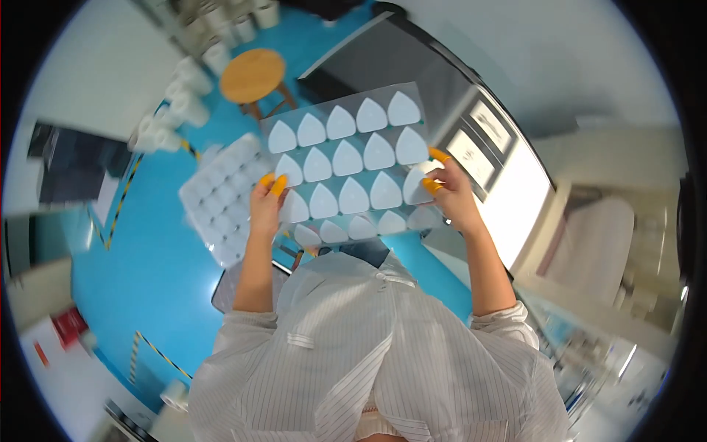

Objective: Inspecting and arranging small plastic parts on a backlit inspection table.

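Overhead, both hands (266,205) (451,193) grip a clear tray (346,169) (white pointed pieces), hiding a round stool (252,75) partly.

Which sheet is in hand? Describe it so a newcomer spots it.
Start at the blue floor and find the round wooden stool. Just below it, the left hand and right hand hold a clear sheet. Unlike the empty white tray beside it, it carries rows of white pointed pieces.

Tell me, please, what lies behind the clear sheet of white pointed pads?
Behind the clear sheet of white pointed pads shows a second white moulded tray, the blue floor and a grey table; the tray's right part is covered.
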`<state>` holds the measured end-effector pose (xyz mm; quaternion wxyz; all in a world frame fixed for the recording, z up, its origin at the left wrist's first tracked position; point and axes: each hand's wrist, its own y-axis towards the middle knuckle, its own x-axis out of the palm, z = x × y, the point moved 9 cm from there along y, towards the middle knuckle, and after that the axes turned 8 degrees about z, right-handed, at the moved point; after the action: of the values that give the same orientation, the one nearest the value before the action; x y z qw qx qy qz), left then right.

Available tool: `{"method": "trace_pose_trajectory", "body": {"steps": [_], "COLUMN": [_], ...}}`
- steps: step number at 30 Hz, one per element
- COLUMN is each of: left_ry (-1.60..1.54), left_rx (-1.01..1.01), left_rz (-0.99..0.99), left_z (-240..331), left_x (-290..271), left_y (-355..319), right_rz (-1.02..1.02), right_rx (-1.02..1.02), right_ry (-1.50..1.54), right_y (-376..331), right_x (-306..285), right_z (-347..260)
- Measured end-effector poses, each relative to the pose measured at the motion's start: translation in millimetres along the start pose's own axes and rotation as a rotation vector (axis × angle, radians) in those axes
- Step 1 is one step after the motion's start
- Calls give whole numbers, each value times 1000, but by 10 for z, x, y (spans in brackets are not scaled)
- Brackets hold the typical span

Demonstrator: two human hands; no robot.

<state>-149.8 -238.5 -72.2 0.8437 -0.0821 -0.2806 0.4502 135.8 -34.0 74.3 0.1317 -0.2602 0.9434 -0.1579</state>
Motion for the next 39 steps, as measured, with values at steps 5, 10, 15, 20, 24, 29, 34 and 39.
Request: {"method": "trace_pose_trajectory", "body": {"steps": [5, 10, 15, 20, 24, 29, 34, 39], "left_ry": [460, 759, 786, 1112, 1024, 1028, 1000, 961], "left_rx": [37, 318, 324, 510, 414, 232, 99, 32], "left_rz": [-133, -309, -322, -340, -405, -445, -487, -523], "left_z": [135, 530, 773, 852, 662, 264, -71, -187], "left_x": [977, 1930, 2523, 3155, 3573, 3732, 3755, 3829], "left_y": [139, 264, 769, 1520, 2170, 2857, 3215, 3314], "right_rz": [241, 335, 358, 379, 399, 467, 475, 389], "right_rx": [165, 256, 258, 124, 174, 216, 302, 291], "right_ry": [117, 515, 572, 456, 527, 364, 386, 532], "right_y": [43, 141, 473, 1043, 1601, 2160, 2315, 2226], "right_x": [-750, -973, -1094, -1235, -1318, -1329, -1310, -1295], "right_z": [982, 1394, 1269, 943, 852, 848, 990, 958]}}
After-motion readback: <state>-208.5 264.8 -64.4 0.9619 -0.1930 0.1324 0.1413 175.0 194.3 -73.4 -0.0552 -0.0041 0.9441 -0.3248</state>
